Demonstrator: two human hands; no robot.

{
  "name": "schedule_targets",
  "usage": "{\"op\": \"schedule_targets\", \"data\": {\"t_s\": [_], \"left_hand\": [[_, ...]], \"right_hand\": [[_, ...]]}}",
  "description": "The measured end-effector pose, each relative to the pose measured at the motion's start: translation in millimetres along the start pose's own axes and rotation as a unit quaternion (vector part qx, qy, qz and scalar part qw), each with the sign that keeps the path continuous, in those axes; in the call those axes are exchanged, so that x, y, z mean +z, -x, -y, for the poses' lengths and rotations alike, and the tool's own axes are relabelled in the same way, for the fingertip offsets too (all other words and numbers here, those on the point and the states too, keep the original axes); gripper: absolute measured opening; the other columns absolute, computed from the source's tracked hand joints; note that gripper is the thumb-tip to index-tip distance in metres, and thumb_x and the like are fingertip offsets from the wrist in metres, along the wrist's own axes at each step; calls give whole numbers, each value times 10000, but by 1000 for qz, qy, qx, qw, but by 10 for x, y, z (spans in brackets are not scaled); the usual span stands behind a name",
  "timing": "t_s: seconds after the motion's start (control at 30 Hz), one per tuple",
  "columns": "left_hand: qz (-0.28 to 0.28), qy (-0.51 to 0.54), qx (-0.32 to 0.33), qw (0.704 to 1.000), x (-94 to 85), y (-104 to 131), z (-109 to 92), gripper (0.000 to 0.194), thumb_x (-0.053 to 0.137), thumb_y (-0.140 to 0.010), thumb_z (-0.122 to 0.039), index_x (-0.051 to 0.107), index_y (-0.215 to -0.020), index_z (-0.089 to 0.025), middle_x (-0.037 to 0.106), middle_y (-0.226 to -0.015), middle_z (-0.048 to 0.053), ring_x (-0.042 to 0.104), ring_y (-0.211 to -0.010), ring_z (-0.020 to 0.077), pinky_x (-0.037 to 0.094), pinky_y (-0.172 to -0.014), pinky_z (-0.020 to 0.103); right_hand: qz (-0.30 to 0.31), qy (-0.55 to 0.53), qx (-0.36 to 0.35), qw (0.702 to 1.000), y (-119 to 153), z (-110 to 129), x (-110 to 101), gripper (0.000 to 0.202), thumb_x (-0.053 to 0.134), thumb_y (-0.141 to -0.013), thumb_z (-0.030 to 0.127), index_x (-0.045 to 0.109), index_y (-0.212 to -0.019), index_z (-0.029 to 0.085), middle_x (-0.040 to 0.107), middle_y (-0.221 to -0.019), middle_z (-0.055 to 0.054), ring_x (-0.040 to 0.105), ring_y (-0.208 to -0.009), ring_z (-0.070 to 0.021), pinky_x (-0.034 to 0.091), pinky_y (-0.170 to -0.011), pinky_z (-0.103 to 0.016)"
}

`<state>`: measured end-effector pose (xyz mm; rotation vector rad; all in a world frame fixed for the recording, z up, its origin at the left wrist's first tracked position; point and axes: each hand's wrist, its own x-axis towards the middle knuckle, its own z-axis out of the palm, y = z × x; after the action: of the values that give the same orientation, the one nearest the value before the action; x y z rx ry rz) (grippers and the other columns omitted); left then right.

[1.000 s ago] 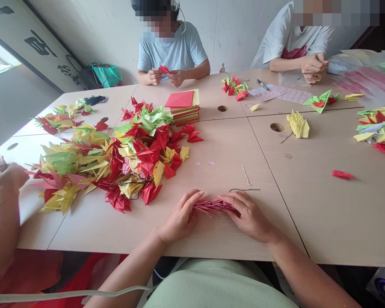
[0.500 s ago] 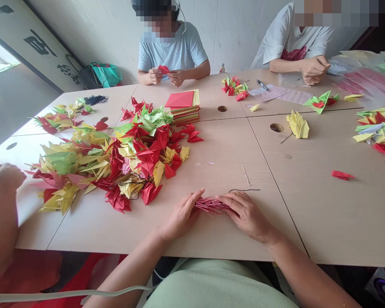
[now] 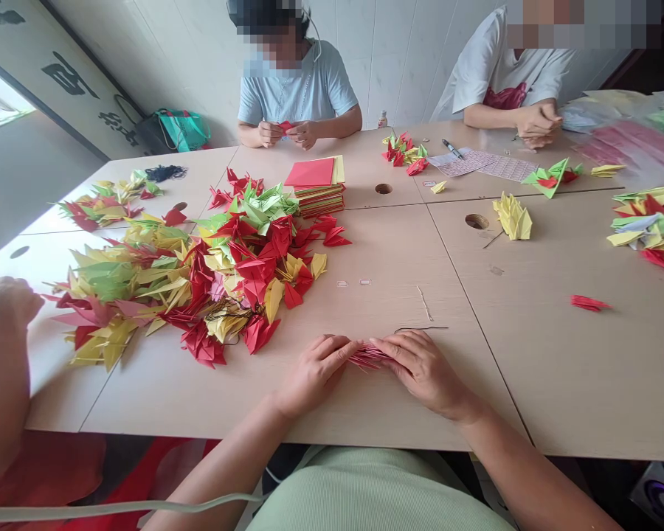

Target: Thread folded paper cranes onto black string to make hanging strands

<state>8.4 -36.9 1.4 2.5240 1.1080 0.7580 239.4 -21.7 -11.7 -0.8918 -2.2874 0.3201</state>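
Between my two hands, close to the table's front edge, is a bundle of folded pink paper cranes (image 3: 368,357). My left hand (image 3: 322,369) grips its left end, fingers over the top. At the right end my right hand (image 3: 423,367) is closed on the same bundle; the parts under my fingers are hidden. A dark thread (image 3: 423,328) lies just beyond my right hand. Farther off is a thin pale twisted strand (image 3: 425,303). Two small paper labels, one of them the right label (image 3: 365,282), lie flat beyond my hands.
A large heap of red, yellow and green folded paper (image 3: 243,265) covers the left. Behind it stands a stack of square paper (image 3: 315,188). Yellow folded paper (image 3: 513,216) and a red piece (image 3: 589,303) lie right. Co-workers sit opposite; another person's hand (image 3: 8,302) is at left.
My left hand's fingers have come down over the bundle's left end and moved right, covering more of it. My right hand keeps its place. The co-worker opposite has shifted the red paper slightly.
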Motion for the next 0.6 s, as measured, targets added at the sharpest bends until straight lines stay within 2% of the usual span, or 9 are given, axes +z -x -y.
{"op": "schedule_targets", "data": {"t_s": [0.3,0.6], "left_hand": [[3,11,-11,1000,38,36,5,520,406,-921,-109,301,-1411,-247,589,-1122,97,577,-995,192,523,-831,349],[0,27,-17,1000,77,45,6,528,445,-906,-101,313,-1403,-223,556,-1166,111,564,-1047,190,511,-877,330]], "right_hand": [[21,2,10,1000,14,10,-5,416,474,-890,86,506,-1283,221,666,-1030,-76,595,-907,-206,508,-813,-416],[24,-20,12,999,17,23,9,489,461,-903,89,422,-1364,249,633,-1083,-82,592,-964,-208,531,-840,-412]]}}
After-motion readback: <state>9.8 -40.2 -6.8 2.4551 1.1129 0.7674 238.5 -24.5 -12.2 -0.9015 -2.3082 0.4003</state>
